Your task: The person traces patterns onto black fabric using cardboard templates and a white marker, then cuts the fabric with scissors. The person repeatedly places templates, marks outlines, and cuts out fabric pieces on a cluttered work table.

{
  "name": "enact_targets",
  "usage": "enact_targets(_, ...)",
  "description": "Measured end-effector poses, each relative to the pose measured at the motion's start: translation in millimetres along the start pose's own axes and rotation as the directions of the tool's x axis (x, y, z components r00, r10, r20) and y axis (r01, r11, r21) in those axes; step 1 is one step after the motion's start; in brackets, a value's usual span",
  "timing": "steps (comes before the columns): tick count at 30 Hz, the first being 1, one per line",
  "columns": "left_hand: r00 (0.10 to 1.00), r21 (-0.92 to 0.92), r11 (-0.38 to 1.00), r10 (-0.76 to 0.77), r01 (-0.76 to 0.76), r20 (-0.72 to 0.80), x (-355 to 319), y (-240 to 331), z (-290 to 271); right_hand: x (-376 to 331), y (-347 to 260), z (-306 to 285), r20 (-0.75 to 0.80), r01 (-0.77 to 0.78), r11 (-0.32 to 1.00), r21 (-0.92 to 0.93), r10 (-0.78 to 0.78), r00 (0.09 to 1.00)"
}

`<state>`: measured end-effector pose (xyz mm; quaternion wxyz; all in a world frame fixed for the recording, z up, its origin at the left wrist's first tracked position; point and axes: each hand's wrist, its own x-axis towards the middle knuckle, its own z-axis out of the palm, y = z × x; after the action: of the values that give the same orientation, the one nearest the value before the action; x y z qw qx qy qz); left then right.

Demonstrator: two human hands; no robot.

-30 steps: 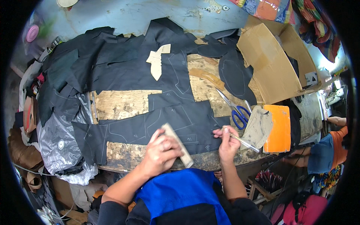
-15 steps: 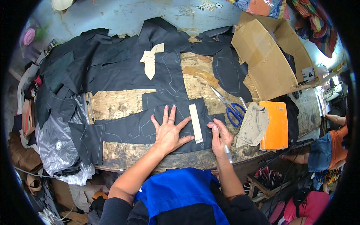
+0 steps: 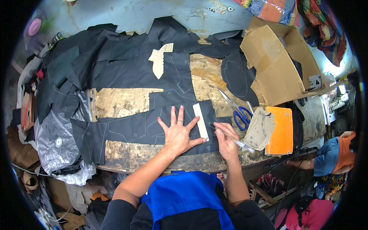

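While our left hand (image 3: pixel 177 134) lies flat pinning the pale strip (image 3: pixel 200 122) (long axis away from us), our right hand (image 3: pixel 225 138) pinches a marker (image 3: pixel 238 143) just beside its right edge.

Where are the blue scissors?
The scissors lie on the table's right side in the head view, just beyond the right hand, between the black cloth and the orange pad.

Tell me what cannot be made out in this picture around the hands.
Head view only:
- Tip of the pen in the right hand: too small to tell if it touches the black cloth.
- Cloth under the left hand: covered by the palm.
- Inside of the cardboard box: hidden by its flaps.
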<state>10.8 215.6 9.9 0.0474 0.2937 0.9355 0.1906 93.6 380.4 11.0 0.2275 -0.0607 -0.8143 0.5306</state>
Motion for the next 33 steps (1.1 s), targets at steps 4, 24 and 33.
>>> enact_targets(4, 0.999, 0.007, 1.000, 0.002, -0.003, 0.044, 0, 1, -4, -9, -1, 4, 0.124, -0.267, 0.918, 0.295, 0.241, 0.963)
enact_targets(24, 0.995, -0.016, 0.999, -0.050, 0.052, 0.086, 3, 1, 1, 46, 0, 26, 0.270, 0.079, 0.990, -0.119, -0.044, 0.962)
enact_targets(33, 0.993, -0.001, 0.999, -0.031, 0.032, 0.112, 1, 2, -4, 99, 18, 57, 0.153, 0.061, 0.991, -0.118, -0.042, 0.987)
